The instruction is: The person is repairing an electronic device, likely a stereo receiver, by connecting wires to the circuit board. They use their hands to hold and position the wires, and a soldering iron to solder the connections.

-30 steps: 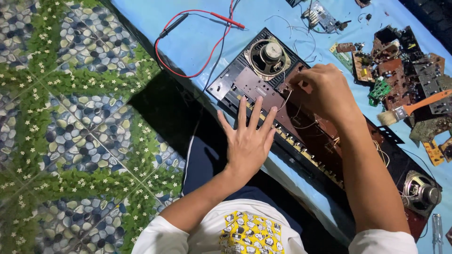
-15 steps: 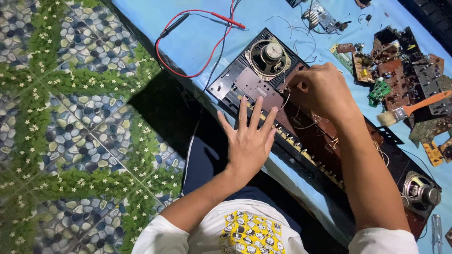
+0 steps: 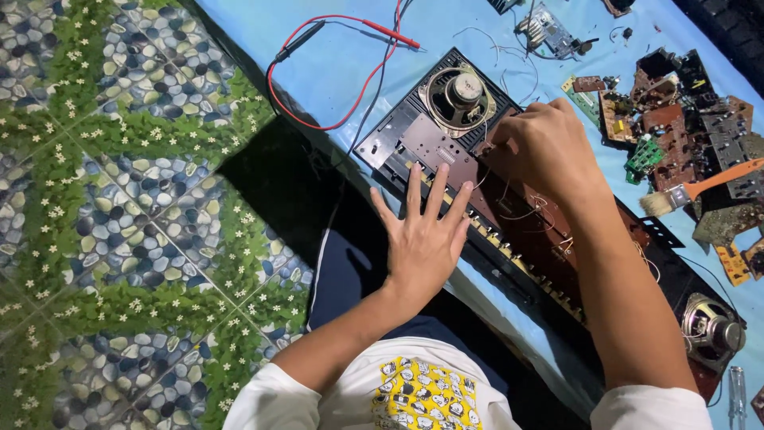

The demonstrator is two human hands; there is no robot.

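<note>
Opened radio chassis (image 3: 509, 215) lies diagonally from centre to lower right on blue sheet (image 3: 350, 48). Left hand (image 3: 426, 239) rests flat on its front edge, grip released. Right hand (image 3: 549, 147) clenched over brown board beside speaker (image 3: 460, 94); contents cannot be told.

A white short-sleeved T-shirt (image 3: 446, 390) with a yellow cartoon print on the chest, dark blue trousers (image 3: 350, 271) below; both forearms bare, no rings or watch.
</note>
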